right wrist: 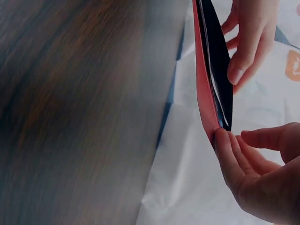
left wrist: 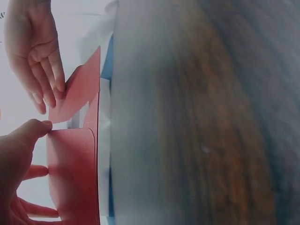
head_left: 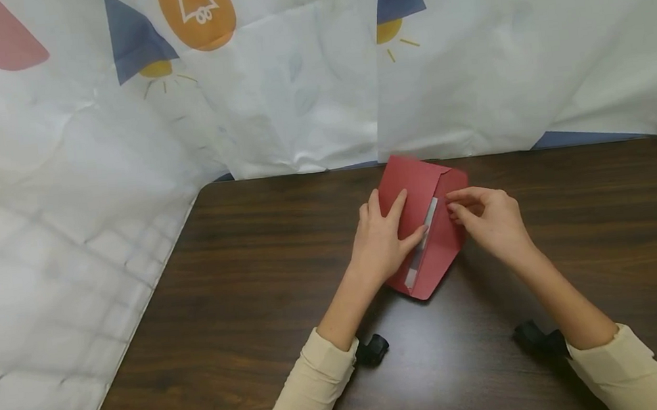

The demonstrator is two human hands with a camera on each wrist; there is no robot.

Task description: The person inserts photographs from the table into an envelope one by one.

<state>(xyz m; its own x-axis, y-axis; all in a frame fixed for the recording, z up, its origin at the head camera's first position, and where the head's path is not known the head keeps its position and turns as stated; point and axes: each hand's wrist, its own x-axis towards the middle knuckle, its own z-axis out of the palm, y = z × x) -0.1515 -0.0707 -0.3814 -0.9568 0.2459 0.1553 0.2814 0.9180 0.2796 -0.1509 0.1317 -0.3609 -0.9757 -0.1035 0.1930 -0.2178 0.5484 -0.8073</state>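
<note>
A red envelope lies at a slant on the table, its flap folded out to the right. A pale strip shows in its opening. My left hand rests spread on the envelope's body, the thumb at the edge of the opening. At the flap is my right hand, its fingertips touching it; the right wrist view shows the thumb apart from those fingers. Seen from the left wrist, the flap stands raised from the body. The rest of the contents is hidden.
The dark wooden table spreads around the envelope. White patterned sheeting hangs behind the table and along its left side. Black wrist devices sit by both cuffs.
</note>
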